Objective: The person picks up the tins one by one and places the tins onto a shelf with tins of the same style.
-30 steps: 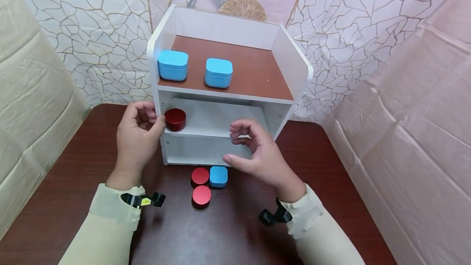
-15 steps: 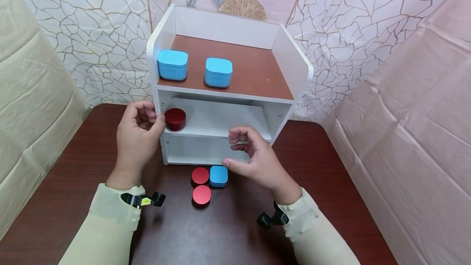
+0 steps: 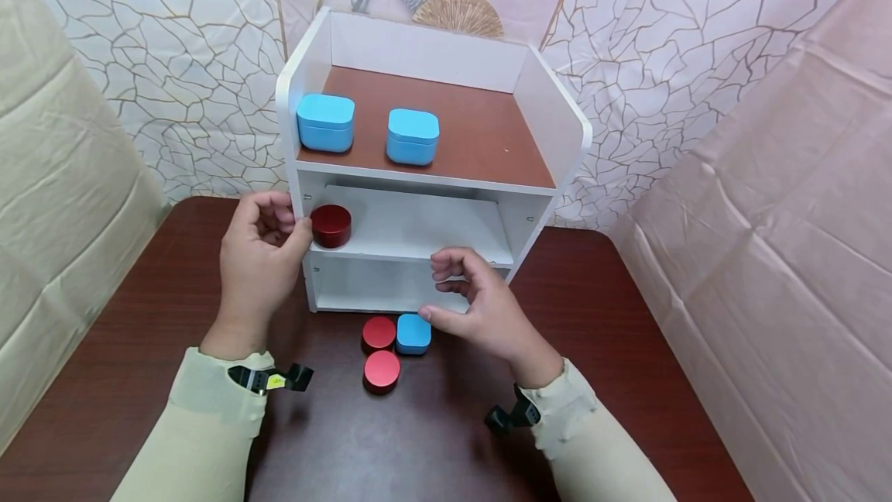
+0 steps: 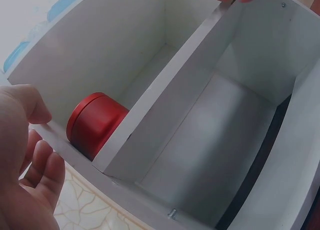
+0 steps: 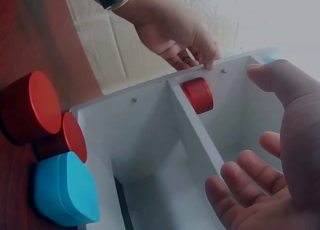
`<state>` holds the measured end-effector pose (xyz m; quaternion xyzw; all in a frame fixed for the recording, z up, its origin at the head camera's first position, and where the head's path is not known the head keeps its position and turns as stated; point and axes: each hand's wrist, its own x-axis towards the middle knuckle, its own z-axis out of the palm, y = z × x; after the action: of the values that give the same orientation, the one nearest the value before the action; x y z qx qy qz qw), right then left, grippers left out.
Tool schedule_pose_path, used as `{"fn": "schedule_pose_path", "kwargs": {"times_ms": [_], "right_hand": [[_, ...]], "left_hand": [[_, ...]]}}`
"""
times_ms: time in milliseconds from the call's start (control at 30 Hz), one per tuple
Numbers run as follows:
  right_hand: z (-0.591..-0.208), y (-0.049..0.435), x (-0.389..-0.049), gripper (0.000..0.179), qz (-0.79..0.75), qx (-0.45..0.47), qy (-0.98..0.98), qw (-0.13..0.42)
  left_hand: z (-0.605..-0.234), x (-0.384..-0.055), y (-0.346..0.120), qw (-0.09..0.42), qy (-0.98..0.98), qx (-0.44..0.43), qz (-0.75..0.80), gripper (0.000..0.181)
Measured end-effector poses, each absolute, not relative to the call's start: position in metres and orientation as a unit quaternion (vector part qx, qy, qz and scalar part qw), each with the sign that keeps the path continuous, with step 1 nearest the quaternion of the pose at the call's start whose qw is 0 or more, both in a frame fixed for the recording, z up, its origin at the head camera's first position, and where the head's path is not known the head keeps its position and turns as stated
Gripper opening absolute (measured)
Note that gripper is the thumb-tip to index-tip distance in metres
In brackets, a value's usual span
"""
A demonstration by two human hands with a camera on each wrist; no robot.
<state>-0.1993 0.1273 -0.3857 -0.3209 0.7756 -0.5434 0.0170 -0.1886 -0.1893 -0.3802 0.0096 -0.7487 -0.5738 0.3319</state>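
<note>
A small white shelf unit [image 3: 418,182] with a brown top stands on the table. My left hand [image 3: 261,258] holds the front edge of its left side panel, thumb inside and fingers outside. Just beside that thumb, a round red tin [image 3: 331,225] sits at the left end of the middle shelf. My right hand [image 3: 481,304] holds nothing; its fingers are loosely bent in front of the lower shelves. Near its thumb, a blue rounded-square tin [image 3: 413,334] lies on the table beside a red tin [image 3: 379,333], with another red tin [image 3: 382,372] nearer me.
On the brown top are two blue tins, one at the left corner [image 3: 326,123] and another blue tin [image 3: 413,136] to its right. The dark table [image 3: 613,378] extends to both sides. Patterned cloth [image 3: 683,45] hangs behind, and pale cloth [image 3: 780,254] closes off the right.
My right hand has drawn down from the middle shelf and slightly left, toward the blue tin on the table. The left hand and all the tins stay in place.
</note>
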Motion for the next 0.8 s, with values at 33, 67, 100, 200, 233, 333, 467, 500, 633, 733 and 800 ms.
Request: {"fn": "schedule_pose_path", "kwargs": {"times_ms": [33, 67, 100, 200, 233, 333, 467, 500, 633, 733, 800], "right_hand": [[-0.387, 0.127, -0.2, 0.064, -0.541, -0.319, 0.778, 0.018], [-0.388, 0.128, -0.2, 0.064, -0.54, -0.316, 0.78, 0.019], [-0.39, 0.128, -0.2, 0.064, -0.538, -0.314, 0.782, 0.02], [-0.394, 0.129, -0.2, 0.064, -0.534, -0.306, 0.788, 0.025], [-0.395, 0.129, -0.2, 0.064, -0.533, -0.304, 0.789, 0.027], [-0.398, 0.129, -0.201, 0.064, -0.531, -0.298, 0.792, 0.032], [-0.404, 0.13, -0.201, 0.063, -0.533, -0.297, 0.791, 0.038], [-0.405, 0.13, -0.202, 0.063, -0.534, -0.298, 0.79, 0.039], [-0.411, 0.13, -0.203, 0.064, -0.532, -0.303, 0.79, 0.04], [-0.414, 0.13, -0.204, 0.066, -0.527, -0.304, 0.793, 0.041], [-0.416, 0.131, -0.204, 0.065, -0.525, -0.302, 0.795, 0.044]], "left_hand": [[-0.38, -0.189, -0.189, 0.331, -0.749, 0.011, -0.573, 0.036], [-0.381, -0.189, -0.189, 0.331, -0.75, 0.012, -0.573, 0.037], [-0.381, -0.189, -0.189, 0.33, -0.751, 0.013, -0.572, 0.037], [-0.381, -0.189, -0.189, 0.328, -0.754, 0.017, -0.569, 0.038], [-0.381, -0.189, -0.189, 0.327, -0.755, 0.018, -0.569, 0.038], [-0.381, -0.189, -0.189, 0.326, -0.755, 0.02, -0.568, 0.038], [-0.381, -0.189, -0.188, 0.326, -0.755, 0.022, -0.568, 0.037], [-0.381, -0.189, -0.188, 0.326, -0.755, 0.022, -0.568, 0.038], [-0.381, -0.19, -0.189, 0.329, -0.753, 0.021, -0.569, 0.037], [-0.382, -0.19, -0.189, 0.332, -0.75, 0.017, -0.571, 0.037], [-0.382, -0.19, -0.189, 0.333, -0.75, 0.015, -0.572, 0.037]]}}
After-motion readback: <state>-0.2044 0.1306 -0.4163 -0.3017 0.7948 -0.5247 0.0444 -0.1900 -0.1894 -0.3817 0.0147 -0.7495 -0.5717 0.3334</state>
